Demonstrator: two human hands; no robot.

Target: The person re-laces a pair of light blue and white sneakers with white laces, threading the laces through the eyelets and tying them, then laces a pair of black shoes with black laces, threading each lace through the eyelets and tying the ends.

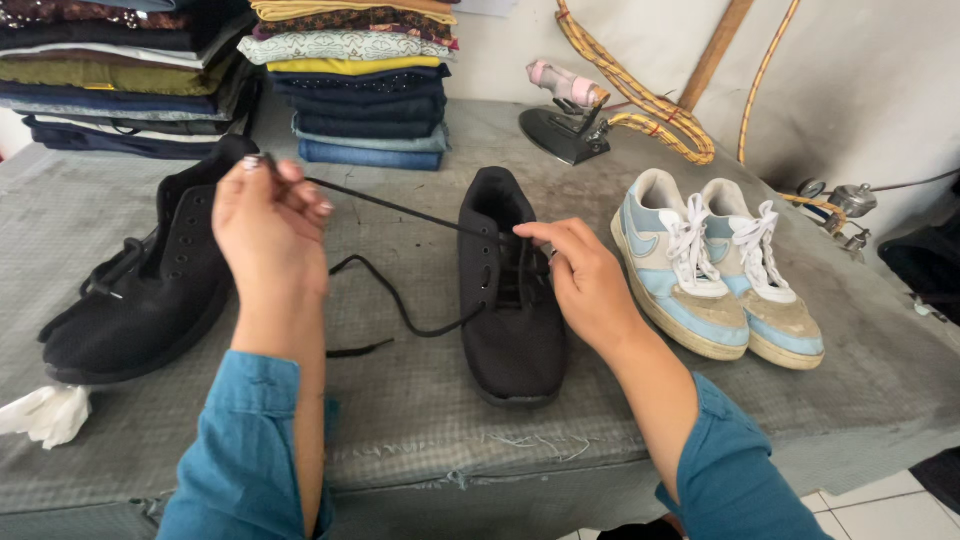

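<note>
A black shoe [511, 320] lies toe toward me in the middle of the grey cloth-covered table [420, 410]. A black lace [400, 208] runs taut from its eyelets up to the left, where my left hand [268, 228] pinches the lace's end, raised above the table. My right hand [583, 280] rests on the shoe's eyelet area, fingers pinched at the lace there. The lace's other end [385, 300] trails loosely on the table to the left. A second black shoe [150, 280] lies at the left, behind my left hand.
A pair of blue and white sneakers [715, 265] stands to the right. Stacks of folded clothes [250, 70] fill the back left. A clothes iron [570, 115] with a braided cord sits at the back. A white crumpled cloth [45, 413] lies at the near left edge.
</note>
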